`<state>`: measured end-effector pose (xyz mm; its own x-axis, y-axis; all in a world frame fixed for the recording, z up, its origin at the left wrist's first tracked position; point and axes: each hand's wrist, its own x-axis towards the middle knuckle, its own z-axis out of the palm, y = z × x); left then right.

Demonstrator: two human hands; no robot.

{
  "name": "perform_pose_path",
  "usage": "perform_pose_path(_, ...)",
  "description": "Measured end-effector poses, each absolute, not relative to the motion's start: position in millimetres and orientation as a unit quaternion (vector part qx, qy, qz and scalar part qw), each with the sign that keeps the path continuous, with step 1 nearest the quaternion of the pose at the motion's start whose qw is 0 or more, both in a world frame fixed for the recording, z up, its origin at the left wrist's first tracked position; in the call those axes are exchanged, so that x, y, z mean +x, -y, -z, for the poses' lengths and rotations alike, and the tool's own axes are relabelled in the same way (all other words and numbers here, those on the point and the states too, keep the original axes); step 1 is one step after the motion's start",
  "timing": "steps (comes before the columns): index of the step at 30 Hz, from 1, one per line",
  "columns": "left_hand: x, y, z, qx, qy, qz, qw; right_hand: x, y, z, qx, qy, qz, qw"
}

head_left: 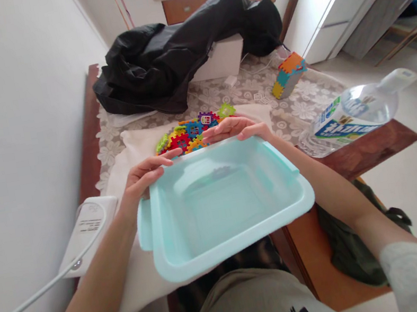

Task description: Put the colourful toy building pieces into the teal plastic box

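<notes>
Both my hands hold a pale blue plastic tub (180, 268) by its far rim, tilted up over my lap with its inside empty. My left hand (143, 175) grips the far left corner. My right hand (234, 129) grips the far right part of the rim. Just beyond the tub, a pile of colourful interlocking plastic tiles (190, 132) lies on a white cloth (137, 141) spread on the table.
A black jacket (180, 42) drapes over a white box at the back. A built block of coloured tiles (288, 75) stands at the right. A clear water bottle (357, 111) lies near the table's right edge. A white device with a cable (87, 234) sits at the left.
</notes>
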<state>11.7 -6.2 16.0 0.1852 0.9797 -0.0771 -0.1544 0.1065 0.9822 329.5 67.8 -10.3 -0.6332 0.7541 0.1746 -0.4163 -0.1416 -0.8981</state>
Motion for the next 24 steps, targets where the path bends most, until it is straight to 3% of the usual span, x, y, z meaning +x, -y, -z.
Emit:
perform_pose_path(3, 9, 8, -15, 0.480, -0.405, -0.442, 0.640, 335, -78, 11, -0.231, 0.535, -0.638, 0.503)
perform_pose_path(6, 9, 8, -14, 0.473, -0.388, -0.436, 0.660, 343, -92, 17, -0.335, 0.598, -0.428, 0.589)
perform_pose_path(9, 13, 9, -17, 0.468, -0.383, -0.433, 0.669, 348, -100, 27, -0.412, 0.725, -0.245, 0.494)
perform_pose_path(12, 18, 11, -25, 0.450, -0.384, -0.401, 0.700, 346, -99, 35, -0.449, 0.799, -0.202, 0.345)
perform_pose_path(14, 20, 12, -30, 0.430, -0.401, -0.373, 0.718, 343, -98, 39, -0.450, 0.820, -0.199, 0.292)
perform_pose_path(24, 19, 14, -34, 0.421, -0.448, -0.358, 0.703, 339, -93, 43, -0.410, 0.845, -0.152, 0.308)
